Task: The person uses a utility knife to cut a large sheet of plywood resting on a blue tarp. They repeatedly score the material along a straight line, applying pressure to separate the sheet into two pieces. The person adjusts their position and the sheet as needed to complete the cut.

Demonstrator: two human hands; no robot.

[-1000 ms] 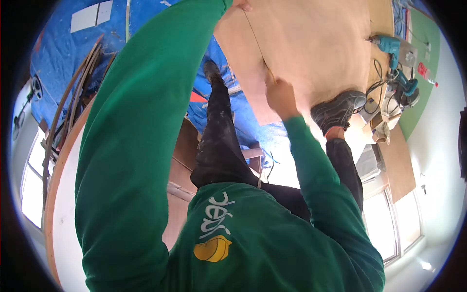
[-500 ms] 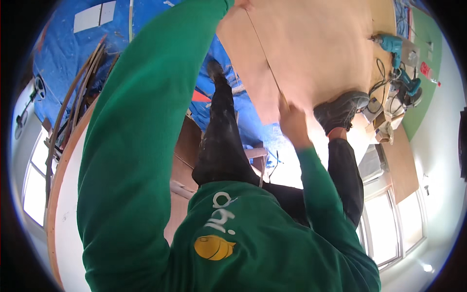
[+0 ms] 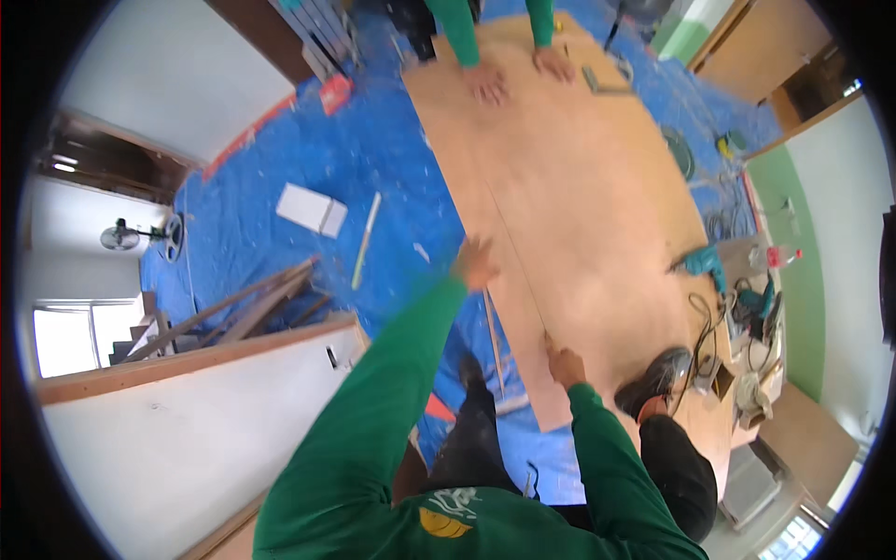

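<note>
A large sheet of plywood (image 3: 597, 187) lies in front of me, with a thin dark straight line running along its left part. My left hand (image 3: 478, 264) rests at the sheet's left edge, fingers spread. Lower down, my right hand (image 3: 566, 365) is closed round a narrow, light-brown handle (image 3: 548, 342) at the near end of that line. The tool's kind and any blade do not show clearly. My black shoe (image 3: 656, 381) is planted on the sheet's near right. Across from me, another person's hands (image 3: 487, 84) press flat on its far end.
Blue tarpaulin (image 3: 392, 140) covers the floor. A teal power drill (image 3: 702, 265), another teal power tool (image 3: 754, 304), cables and a bottle (image 3: 777, 257) are at the right. Wooden planks (image 3: 266, 303), a white panel (image 3: 311, 211) and a low white wall (image 3: 215, 420) stand left.
The view has tilted up and away, bringing the sheet's far end and the other person's hands into sight. My left hand now shows fully at the edge; my right stays closed on the handle.
</note>
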